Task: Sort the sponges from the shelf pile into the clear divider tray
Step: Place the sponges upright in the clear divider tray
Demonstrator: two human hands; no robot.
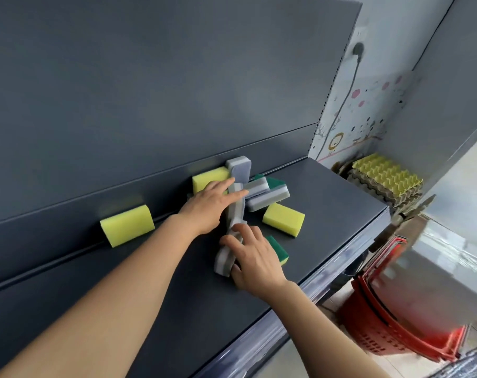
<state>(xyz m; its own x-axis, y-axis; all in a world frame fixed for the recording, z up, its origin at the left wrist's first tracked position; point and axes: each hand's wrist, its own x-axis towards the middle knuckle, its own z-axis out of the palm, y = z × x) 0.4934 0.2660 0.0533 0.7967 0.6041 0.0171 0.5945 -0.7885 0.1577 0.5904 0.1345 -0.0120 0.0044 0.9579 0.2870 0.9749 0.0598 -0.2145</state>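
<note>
A pile of sponges lies on the dark shelf (150, 296). Grey sponges (240, 170) stand and lean in a line at the middle, with more grey ones (267, 199) and a green-backed one (273, 182) to the right. Yellow sponges lie at the left (127, 227), behind the pile (206, 180) and at the right (283, 218). My left hand (207, 208) lies on the grey line with straight fingers. My right hand (252, 257) grips the nearest grey sponge (223, 261). A yellow and green sponge (278, 249) lies beside that hand. No clear divider tray is in view.
The shelf's back panel (150, 77) rises right behind the pile. Yellow egg trays (384, 177) are stacked past the shelf's right end. Red shopping baskets (390, 323) stand below at the right. A cable hangs from a wall plug (439, 49).
</note>
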